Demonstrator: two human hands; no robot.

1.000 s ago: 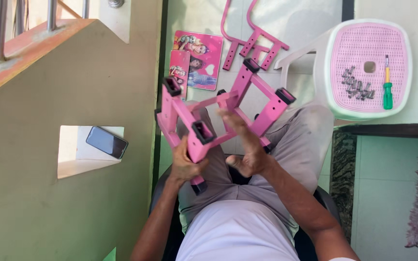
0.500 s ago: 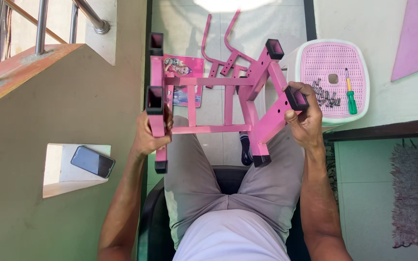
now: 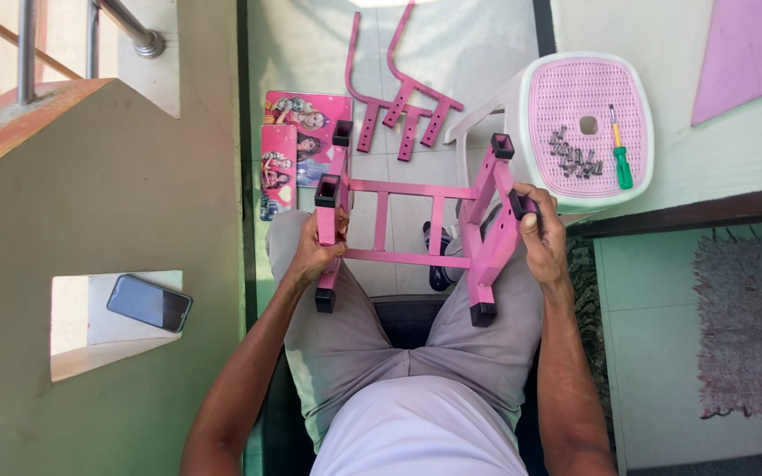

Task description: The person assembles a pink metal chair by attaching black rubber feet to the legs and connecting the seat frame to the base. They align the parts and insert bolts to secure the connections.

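Gripping a pink metal frame of square tubes with black end caps, a seated person in grey trousers holds it above the lap, seen from the head camera looking straight down. The left hand is wrapped closed around the frame's left upright, just above its lower black cap. The right hand is closed on the right upright, fingers curled over the tube near one of its upper caps. Two thin pink crossbars run between the uprights and sit roughly level, between the two hands; the frame rests over the knees and is well apart from the floor.

Beyond the frame, on the pale tiled floor, lie two curved pink metal tube pieces with short brackets, and just left of them flat pink panels printed with cartoon figures. To the right stands a white plastic stool with a pink perforated seat. On that seat rest a small heap of grey metal screws and a screwdriver with a green and yellow handle, just beside each other. A dark smartphone lies in a niche in the green wall at left, well apart from both hands. A shaggy grey rug covers the floor at far right.
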